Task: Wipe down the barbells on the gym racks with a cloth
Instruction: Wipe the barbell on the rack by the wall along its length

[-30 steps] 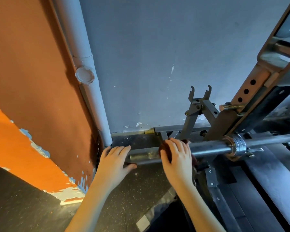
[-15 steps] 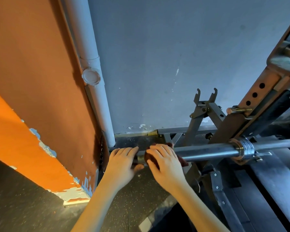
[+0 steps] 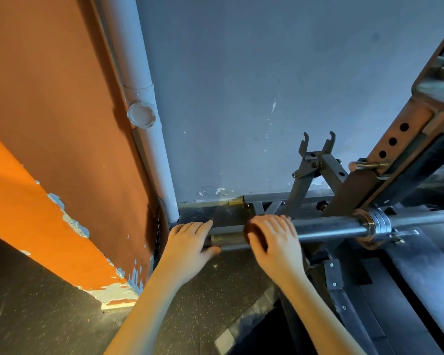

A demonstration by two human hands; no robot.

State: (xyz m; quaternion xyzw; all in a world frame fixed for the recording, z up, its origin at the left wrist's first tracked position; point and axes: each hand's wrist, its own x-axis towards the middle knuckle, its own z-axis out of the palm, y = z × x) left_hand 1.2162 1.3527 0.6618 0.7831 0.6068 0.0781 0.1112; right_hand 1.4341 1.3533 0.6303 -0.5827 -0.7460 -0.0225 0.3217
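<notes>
Floor: speckled rubber floor [image 3: 203, 303] fills the foreground, with two bare forearms reaching up over it.
Left hand: the left hand [image 3: 187, 242] grips the very end of the barbell [image 3: 328, 228], fingers laid over the top and thumb hooked beneath, apparently bracing it.
Right hand: the right hand [image 3: 274, 242] is closed round a dark reddish-brown cloth [image 3: 254, 231], which it presses onto the bar just beside the left hand.
Cloth position: it is wrapped on the outer sleeve, near the bar's end and well apart from the collar [image 3: 369, 224].
Barbell: it lies level across the lower part of the rack [image 3: 392, 142]; its thinner shaft runs past the collar and out of view on the right.
Done, by appearance: the sleeve between cloth and collar shines clean, which suggests it has been covered.
In hand: the short, duller, brassy stretch between the two hands looks to be the part now being worked.
Left to do: likely the shaft beyond the collar and the far sleeve; whether either is wiped cannot be told. No other barbell shows.
Behind: an empty grey forked bracket [image 3: 318, 155] stands against the grey wall [image 3: 267, 73].
Corner: a white pipe [image 3: 136, 73] runs down where that wall meets the chipped orange wall [image 3: 49, 98].
</notes>
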